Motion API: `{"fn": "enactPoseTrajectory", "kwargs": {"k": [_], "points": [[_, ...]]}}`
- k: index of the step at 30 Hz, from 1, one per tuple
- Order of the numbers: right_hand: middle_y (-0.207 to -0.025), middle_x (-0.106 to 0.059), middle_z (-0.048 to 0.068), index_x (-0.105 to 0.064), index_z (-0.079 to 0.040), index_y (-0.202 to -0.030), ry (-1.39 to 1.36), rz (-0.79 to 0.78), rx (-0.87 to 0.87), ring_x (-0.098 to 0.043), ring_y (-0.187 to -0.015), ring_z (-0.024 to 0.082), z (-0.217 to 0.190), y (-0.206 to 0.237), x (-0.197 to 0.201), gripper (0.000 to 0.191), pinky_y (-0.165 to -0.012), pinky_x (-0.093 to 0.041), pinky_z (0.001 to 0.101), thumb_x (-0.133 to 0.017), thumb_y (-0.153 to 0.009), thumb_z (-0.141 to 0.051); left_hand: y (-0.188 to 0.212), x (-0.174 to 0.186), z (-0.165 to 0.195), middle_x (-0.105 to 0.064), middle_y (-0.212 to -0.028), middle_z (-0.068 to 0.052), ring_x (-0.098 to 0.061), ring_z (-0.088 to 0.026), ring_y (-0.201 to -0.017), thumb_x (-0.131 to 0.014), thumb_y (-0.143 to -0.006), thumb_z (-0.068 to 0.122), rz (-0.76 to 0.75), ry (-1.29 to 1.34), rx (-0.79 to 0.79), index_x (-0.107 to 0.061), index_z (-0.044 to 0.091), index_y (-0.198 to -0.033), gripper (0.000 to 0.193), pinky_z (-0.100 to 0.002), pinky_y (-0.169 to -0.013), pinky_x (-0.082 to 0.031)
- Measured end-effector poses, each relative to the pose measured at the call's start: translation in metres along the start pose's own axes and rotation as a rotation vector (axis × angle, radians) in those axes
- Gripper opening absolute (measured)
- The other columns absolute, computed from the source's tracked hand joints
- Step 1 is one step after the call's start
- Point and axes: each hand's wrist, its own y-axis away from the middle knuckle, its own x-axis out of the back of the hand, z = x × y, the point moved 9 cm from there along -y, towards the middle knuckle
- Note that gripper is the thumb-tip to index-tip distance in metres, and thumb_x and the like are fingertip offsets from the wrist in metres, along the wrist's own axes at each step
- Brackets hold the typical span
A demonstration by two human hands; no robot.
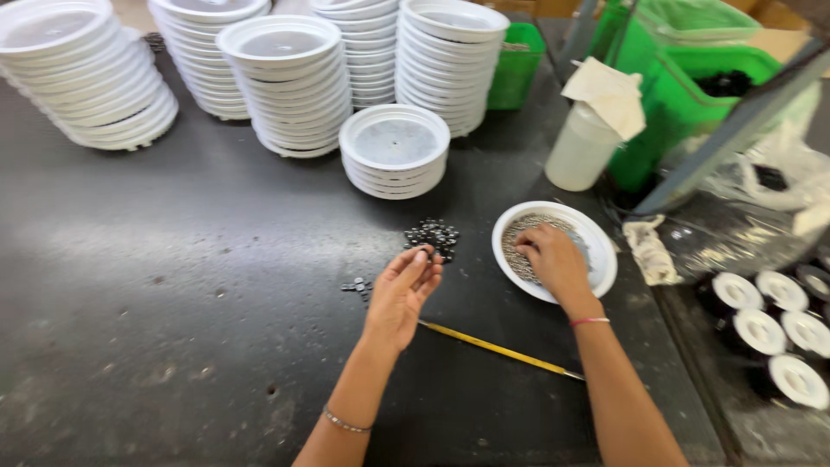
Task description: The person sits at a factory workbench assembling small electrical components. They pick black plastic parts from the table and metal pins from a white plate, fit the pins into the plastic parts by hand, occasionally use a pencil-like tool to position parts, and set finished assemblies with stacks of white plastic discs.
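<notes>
Reaching into a white bowl near the right edge of the table, the right hand lies palm down on the small metal pieces filling it; fingers curled into the pile, cannot tell whether they pinch any. Left hand sits mid-table, palm turned inward, fingers loosely bunched with the tips together just beside a small heap of dark round parts; whether a part is held between the tips is not clear. A few loose parts lie just left of that hand. A thin yellow stick lies flat between the two forearms, slanting toward the right edge.

Surface is dark, worn, scuffed, with pale spots. Stacks of white lids line the far edge, one short stack nearer in. White bottle with cloth on top and green bins stand at the far right corner. Black rolls with white tops sit past the right edge, a rag just beside the bowl. Left half and near edge of the table are open.
</notes>
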Motion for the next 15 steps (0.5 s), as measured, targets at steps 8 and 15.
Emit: {"fn": "enactPoseTrajectory", "kwargs": {"k": [8,15], "points": [[-0.098,-0.071,0.013,-0.065,-0.002,-0.104,-0.290,0.112,-0.177,-0.069,-0.089,0.029,0.004,0.000,0.011,0.011,-0.080,-0.052,0.0390,-0.065,-0.095,-0.009,-0.005,0.005,-0.004,-0.071,-0.101,-0.006,-0.069,-0.014,-0.090,-0.066,-0.098,0.016,-0.023,0.059,0.026,-0.068,0.006,-0.111,0.016,-0.030,-0.085,-0.057],[-0.090,-0.073,0.005,-0.074,-0.003,-0.104,-0.523,0.059,-0.178,-0.070,-0.077,0.014,-0.039,0.000,0.018,0.014,-0.072,-0.053,0.0277,-0.067,-0.094,-0.010,-0.010,0.014,-0.007,-0.072,-0.096,-0.004,-0.066,-0.012,-0.085,-0.069,-0.096,0.018,-0.010,-0.043,-0.031,-0.072,0.005,-0.107,0.017,-0.029,-0.083,-0.056]]}}
